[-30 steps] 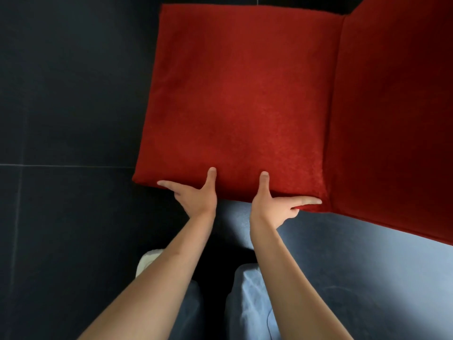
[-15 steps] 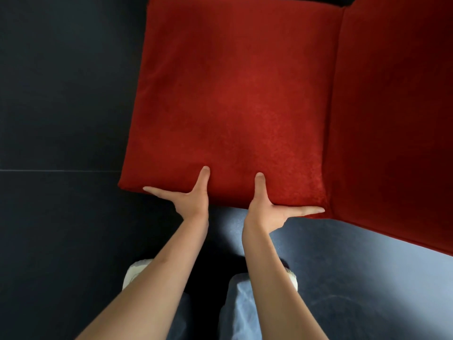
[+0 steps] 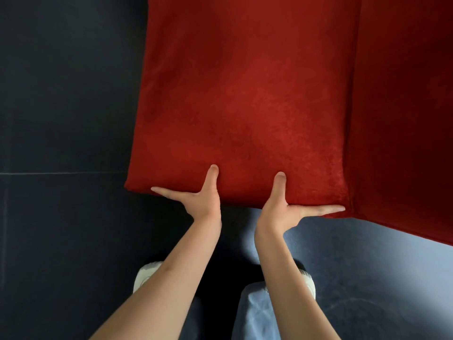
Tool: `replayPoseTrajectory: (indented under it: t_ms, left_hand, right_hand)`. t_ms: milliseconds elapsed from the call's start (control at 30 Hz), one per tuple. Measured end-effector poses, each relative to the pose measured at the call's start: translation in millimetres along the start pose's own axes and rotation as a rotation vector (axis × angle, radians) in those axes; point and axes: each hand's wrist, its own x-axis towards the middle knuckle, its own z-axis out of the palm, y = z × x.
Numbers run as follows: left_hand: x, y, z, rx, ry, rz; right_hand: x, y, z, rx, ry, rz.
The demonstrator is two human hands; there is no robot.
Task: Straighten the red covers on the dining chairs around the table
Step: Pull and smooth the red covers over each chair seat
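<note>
A red velvet cover lies over the chair seat [image 3: 245, 94] and over the backrest [image 3: 404, 106], which rises at the right. Both of my hands sit at the seat's near edge. My left hand [image 3: 201, 200] has its thumb flat on top of the seat and its fingers stretched leftward along the edge. My right hand [image 3: 282, 207] mirrors it, thumb on top and fingers straight along the edge, reaching the corner by the backrest. The fabric on the seat looks smooth. The chair legs are hidden.
Dark floor tiles [image 3: 61, 119] spread to the left of the chair, and a lighter patch of floor [image 3: 367, 266] lies at the lower right. My white shoes [image 3: 144, 276] and jeans [image 3: 257, 312] show below my arms.
My hands have spread apart along the seat's near edge, the right fingers sliding toward the backrest corner. The seat now fills more of the view and reaches its top.
</note>
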Motion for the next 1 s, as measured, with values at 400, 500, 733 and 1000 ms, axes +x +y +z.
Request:
replayPoseTrajectory:
  t_ms: [400, 500, 733, 1000]
  left_hand:
    - [-17.0, 11.5, -3.1, 0.029, 0.014, -0.041]
    - [-30.6, 15.9, -6.7, 0.030, 0.019, -0.045]
    - [-62.3, 25.4, -32.5, 0.055, 0.063, -0.088]
    - [-90.0, 34.7, -82.4, 0.086, 0.140, -0.138]
  right_hand:
    - [-2.7, -16.8, -8.8, -0.007, -0.020, 0.012]
    - [-7.7, -31.3, -15.3, -0.022, -0.002, 0.040]
    - [-31.9, -58.4, -40.1, -0.119, 0.014, 0.143]
    - [-81.2, -78.9, -73.9, -0.228, 0.028, 0.236]
